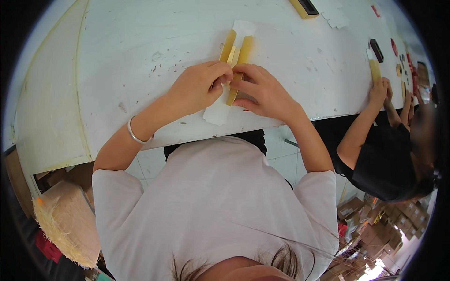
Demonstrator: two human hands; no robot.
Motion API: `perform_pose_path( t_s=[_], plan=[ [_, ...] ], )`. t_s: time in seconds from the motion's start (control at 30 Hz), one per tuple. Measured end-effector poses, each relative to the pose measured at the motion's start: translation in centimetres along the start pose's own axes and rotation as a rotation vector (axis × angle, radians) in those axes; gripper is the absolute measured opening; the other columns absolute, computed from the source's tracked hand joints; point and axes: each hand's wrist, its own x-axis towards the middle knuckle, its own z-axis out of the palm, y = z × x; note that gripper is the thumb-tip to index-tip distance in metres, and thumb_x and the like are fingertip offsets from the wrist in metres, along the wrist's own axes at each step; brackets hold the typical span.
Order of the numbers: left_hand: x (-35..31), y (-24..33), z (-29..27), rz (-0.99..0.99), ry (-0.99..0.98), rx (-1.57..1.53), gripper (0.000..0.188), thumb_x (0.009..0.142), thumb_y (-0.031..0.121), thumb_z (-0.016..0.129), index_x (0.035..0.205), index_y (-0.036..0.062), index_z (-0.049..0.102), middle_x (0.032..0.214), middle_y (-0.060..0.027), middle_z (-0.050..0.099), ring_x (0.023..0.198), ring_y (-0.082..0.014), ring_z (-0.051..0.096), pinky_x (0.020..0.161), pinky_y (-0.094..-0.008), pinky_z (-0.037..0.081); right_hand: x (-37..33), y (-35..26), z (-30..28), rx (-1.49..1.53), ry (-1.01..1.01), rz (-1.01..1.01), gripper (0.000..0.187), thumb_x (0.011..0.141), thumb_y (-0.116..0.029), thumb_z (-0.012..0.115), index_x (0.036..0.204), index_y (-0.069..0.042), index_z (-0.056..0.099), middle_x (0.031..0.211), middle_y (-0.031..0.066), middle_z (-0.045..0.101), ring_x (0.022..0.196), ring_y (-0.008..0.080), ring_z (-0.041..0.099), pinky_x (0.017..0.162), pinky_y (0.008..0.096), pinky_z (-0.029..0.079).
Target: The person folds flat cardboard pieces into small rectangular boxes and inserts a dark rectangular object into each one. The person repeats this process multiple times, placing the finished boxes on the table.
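A long gold cardboard box [244, 50], partly folded, lies on the white table with its white end flaps spread at the far and near ends. Its two gold side walls stand up along a narrow channel. My left hand [205, 84] is closed at the box's left side, fingers curled and fingertips at the channel; what they pinch is hidden. With fingers bent round the right wall, my right hand [265, 93] grips the box, its thumb low near the close end. The fingertips of both hands nearly meet over the middle of the box.
A gold box with a dark inside [305, 8] and white flat card pieces [335, 16] lie at the far right of the white table [154, 28]. To the right, a person in black [384, 159] handles another gold box [375, 70] beside a black tray [376, 50]. A carton with straw-like filling [65, 225] stands lower left.
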Motion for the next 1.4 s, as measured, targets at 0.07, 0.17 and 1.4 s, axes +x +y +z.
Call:
perform_pose_path(
  t_s=[0.07, 0.17, 1.4],
  plan=[
    [0.0, 0.4, -0.8, 0.055, -0.086, -0.058, 0.027, 0.075, -0.01, 0.053, 0.096, 0.0067, 0.055, 0.092, -0.0047, 0.057, 0.068, -0.017, 0.052, 0.057, -0.0272, 0.044, -0.3, 0.3, -0.2, 0.044, 0.013, 0.014, 0.027, 0.067, -0.007, 0.074, 0.088, -0.004, 0.058, 0.109, 0.0115, 0.054, 0.093, 0.0298, 0.055, 0.078, 0.0374, 0.047],
    [-0.3, 0.2, -1.4, 0.143, -0.15, -0.051, 0.026, 0.074, -0.007, 0.061, 0.097, 0.006, 0.056, 0.089, -0.0053, 0.058, 0.073, -0.0179, 0.055, 0.062, -0.028, 0.047, -0.8, 1.0, -0.5, 0.11, 0.026, 0.081, 0.022, 0.067, -0.005, 0.073, 0.08, -0.003, 0.055, 0.108, 0.0121, 0.053, 0.092, 0.029, 0.054, 0.078, 0.0363, 0.047],
    [1.3, -1.2, 0.2, 0.115, -0.04, -0.272, 0.026, 0.086, 0.01, 0.063, 0.11, 0.0009, 0.058, 0.09, -0.0068, 0.061, 0.074, -0.0139, 0.056, 0.065, -0.026, 0.046, -1.6, 1.2, 0.7, 0.441, 0.217, 0.263, 0.017, 0.072, 0.01, 0.065, 0.082, -0.002, 0.061, 0.101, 0.0066, 0.05, 0.084, 0.0202, 0.055, 0.069, 0.029, 0.047]
  ],
)
